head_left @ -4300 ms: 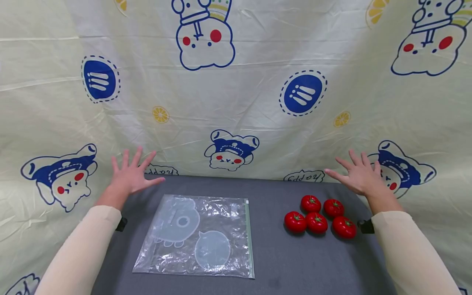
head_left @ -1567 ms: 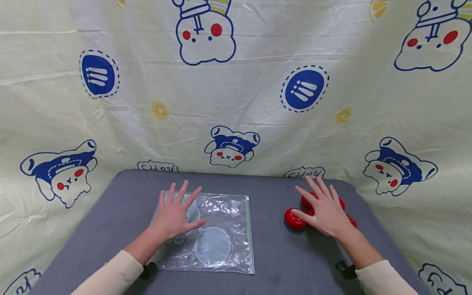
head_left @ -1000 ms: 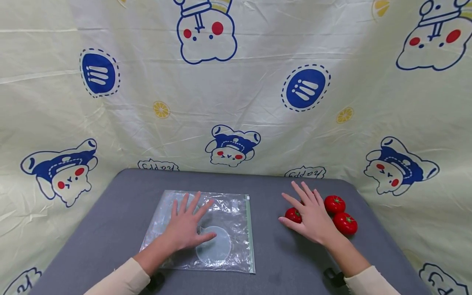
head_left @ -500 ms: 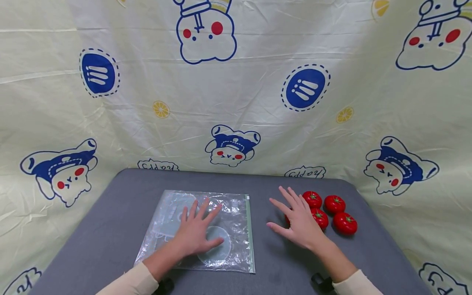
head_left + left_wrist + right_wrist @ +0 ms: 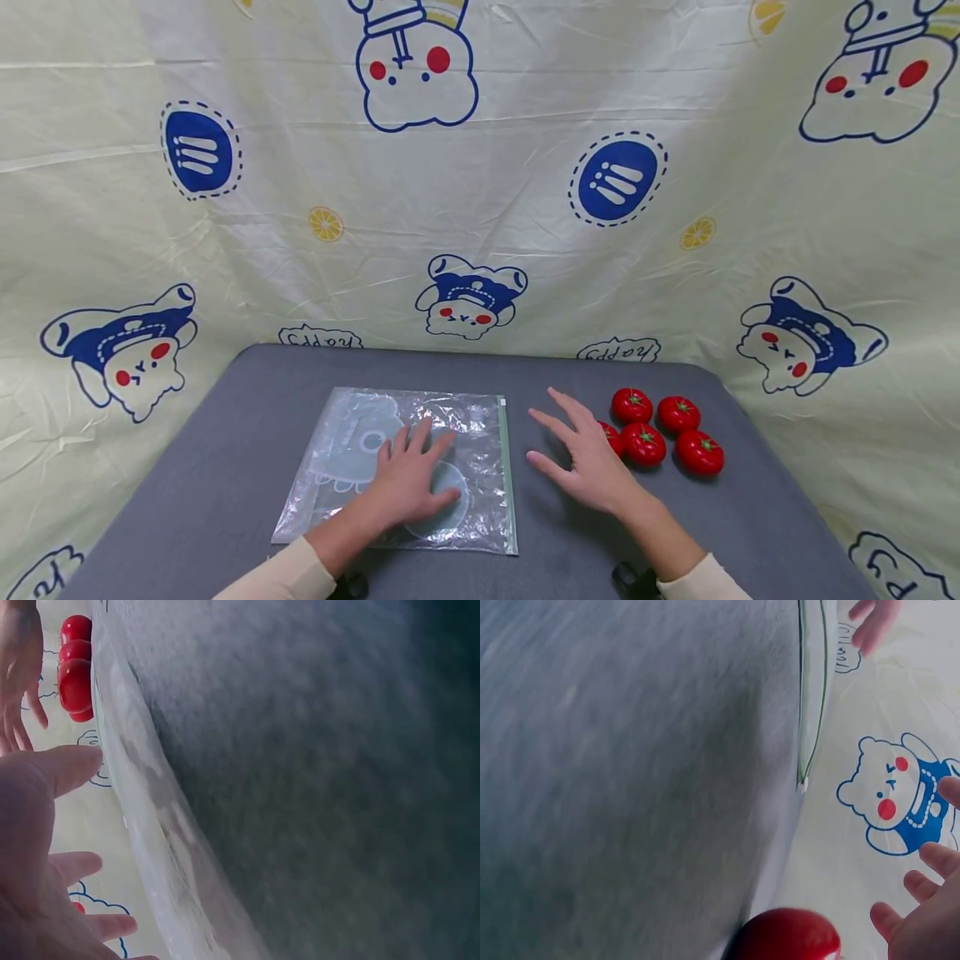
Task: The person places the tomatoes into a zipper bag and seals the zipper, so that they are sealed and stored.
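A clear plastic zip bag (image 5: 480, 467) with pale cartoon prints and a green zip strip along its right edge lies flat. My left hand (image 5: 408, 483) hovers over its lower middle with fingers spread, holding nothing. In the left wrist view the bag (image 5: 154, 817) shows edge-on beyond the thumb. My right hand (image 5: 592, 462) is between the bag and several red tomatoes (image 5: 642, 444), fingers apart and nothing in them. It partly covers the leftmost tomato (image 5: 611, 437). One tomato (image 5: 786, 936) shows at the bottom of the right wrist view.
All of this lies on a grey table (image 5: 247, 433) with rounded far corners. Behind it hangs a pale curtain (image 5: 480, 192) printed with bears and orange slices. Black wrist straps (image 5: 633, 579) sit at the sleeve cuffs.
Both hands have come in from the far outer sides, down and toward each other. The right hand has passed leftward off most of the tomatoes; the left has moved right across the bag.
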Demonstrator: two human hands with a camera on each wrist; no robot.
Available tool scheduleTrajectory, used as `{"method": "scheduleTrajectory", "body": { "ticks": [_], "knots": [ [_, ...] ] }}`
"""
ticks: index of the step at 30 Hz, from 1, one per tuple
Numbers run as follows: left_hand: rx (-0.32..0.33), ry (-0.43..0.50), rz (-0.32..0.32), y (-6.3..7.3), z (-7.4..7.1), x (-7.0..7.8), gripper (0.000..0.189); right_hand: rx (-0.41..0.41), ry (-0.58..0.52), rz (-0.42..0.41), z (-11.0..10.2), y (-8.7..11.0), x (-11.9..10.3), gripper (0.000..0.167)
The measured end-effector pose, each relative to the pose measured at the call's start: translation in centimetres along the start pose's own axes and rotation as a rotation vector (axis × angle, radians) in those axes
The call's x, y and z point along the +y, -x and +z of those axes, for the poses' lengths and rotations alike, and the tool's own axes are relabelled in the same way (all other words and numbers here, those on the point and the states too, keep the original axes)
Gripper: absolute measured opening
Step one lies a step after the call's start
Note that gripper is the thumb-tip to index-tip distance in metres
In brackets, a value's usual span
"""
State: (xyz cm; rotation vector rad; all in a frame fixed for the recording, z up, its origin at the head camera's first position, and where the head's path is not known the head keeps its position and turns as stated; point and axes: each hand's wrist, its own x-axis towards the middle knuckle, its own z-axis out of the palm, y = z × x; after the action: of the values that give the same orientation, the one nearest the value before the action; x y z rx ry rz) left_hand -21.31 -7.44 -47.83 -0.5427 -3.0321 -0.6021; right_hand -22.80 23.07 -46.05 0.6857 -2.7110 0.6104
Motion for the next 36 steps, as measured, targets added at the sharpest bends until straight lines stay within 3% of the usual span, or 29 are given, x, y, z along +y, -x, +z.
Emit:
{"method": "scheduleTrajectory", "body": {
  "ticks": [12, 23, 36],
  "knots": [
    [-0.066, -0.014, -0.106, -0.4, 0.6, 1.0, 0.085, -0.131, -0.216, 0.127, 0.9, -0.3, -2.1, 0.058],
    [-0.176, -0.034, -0.217, -0.7, 0.6, 1.7, 0.088, -0.224, -0.361, 0.125, 2.5, -1.0, -2.3, 0.053],
    [-0.208, -0.094, -0.218, -0.8, 0.3, 1.4, 0.089, -0.201, -0.415, 0.294, 3.7, -2.1, -1.4, 0.053]
  ]
}}
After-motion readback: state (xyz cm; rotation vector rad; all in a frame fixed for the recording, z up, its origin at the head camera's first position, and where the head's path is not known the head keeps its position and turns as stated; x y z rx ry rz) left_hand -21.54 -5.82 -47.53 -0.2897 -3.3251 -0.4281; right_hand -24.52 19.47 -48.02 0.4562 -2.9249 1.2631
